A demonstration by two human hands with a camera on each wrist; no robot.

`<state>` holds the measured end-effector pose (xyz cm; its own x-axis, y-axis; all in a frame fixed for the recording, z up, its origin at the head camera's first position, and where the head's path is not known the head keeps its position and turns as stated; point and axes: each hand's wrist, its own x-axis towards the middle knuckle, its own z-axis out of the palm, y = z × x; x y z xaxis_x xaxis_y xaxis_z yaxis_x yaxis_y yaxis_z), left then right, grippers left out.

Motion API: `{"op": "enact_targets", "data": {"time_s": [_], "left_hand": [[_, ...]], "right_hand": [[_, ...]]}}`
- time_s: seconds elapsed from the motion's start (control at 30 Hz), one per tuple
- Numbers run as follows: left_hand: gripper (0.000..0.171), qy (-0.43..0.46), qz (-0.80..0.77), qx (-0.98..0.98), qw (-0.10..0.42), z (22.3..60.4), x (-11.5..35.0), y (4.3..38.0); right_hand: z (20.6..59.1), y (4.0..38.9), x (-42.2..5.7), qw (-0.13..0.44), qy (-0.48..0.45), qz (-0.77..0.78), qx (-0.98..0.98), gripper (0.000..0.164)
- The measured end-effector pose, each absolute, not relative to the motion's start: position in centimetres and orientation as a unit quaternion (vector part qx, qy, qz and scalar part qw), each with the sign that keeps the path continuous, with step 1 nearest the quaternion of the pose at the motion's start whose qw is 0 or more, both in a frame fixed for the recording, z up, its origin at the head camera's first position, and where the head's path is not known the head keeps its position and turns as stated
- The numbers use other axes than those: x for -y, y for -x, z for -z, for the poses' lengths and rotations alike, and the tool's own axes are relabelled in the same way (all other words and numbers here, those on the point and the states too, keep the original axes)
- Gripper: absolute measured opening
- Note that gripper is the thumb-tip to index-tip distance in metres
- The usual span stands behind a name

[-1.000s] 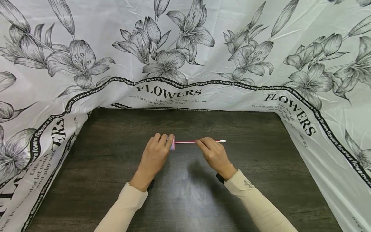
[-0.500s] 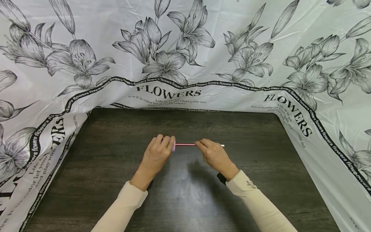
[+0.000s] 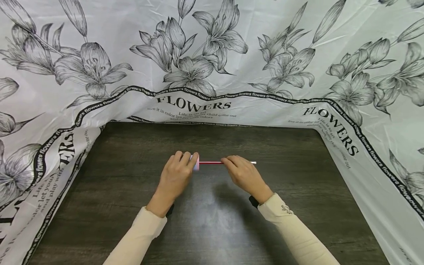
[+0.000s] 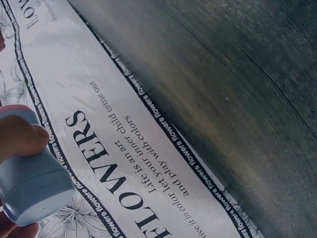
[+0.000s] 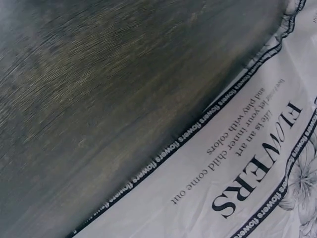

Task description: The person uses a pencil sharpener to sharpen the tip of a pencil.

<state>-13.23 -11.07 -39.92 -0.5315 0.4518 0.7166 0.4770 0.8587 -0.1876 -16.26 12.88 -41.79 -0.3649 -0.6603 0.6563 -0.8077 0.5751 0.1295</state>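
In the head view my left hand (image 3: 175,176) grips a small pencil sharpener (image 3: 197,163), pink at its right end, mostly hidden by the fingers. The left wrist view shows its rounded blue body (image 4: 37,186) with a thumb pressed on top. A red pencil (image 3: 210,162) with a white end runs level from the sharpener's pink side toward the right. My right hand (image 3: 244,176) pinches this pencil along its length, and the white end sticks out past the knuckles. Whether the pencil's hidden left tip sits inside the sharpener cannot be seen.
Both hands are above a dark wood-grain table (image 3: 271,228). A white cloth (image 3: 248,81) with black flower drawings and lettering surrounds its back and sides. The right wrist view holds only table and cloth.
Both hands, with sharpener and pencil, dipped slightly toward me and then came back up. My right fingers are slightly closer to the sharpener than a second ago. Both grips stay the same.
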Motion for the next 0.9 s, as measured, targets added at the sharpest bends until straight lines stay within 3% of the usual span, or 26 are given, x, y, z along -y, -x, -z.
{"op": "enact_targets", "data": {"time_s": [0.23, 0.53, 0.67, 0.9], "left_hand": [[0.036, 0.266, 0.027, 0.877, 0.398, 40.1, 11.0, 13.1], [0.045, 0.265, 0.043, 0.886, 0.377, 39.8, 11.0, 12.8], [0.043, 0.278, 0.039, 0.878, 0.389, 39.7, 11.0, 12.7], [0.023, 0.298, 0.017, 0.847, 0.44, 40.1, 10.7, 12.9]], "right_hand": [[42.4, 15.9, -13.1, 0.391, -0.445, -0.102, 0.799, 0.028], [42.4, 15.8, -13.4, 0.479, -0.46, -0.108, 0.74, 0.018], [42.2, 15.6, -13.5, 0.47, -0.464, -0.118, 0.741, 0.019], [41.5, 15.3, -13.9, 0.409, -0.466, -0.142, 0.772, 0.029]]}}
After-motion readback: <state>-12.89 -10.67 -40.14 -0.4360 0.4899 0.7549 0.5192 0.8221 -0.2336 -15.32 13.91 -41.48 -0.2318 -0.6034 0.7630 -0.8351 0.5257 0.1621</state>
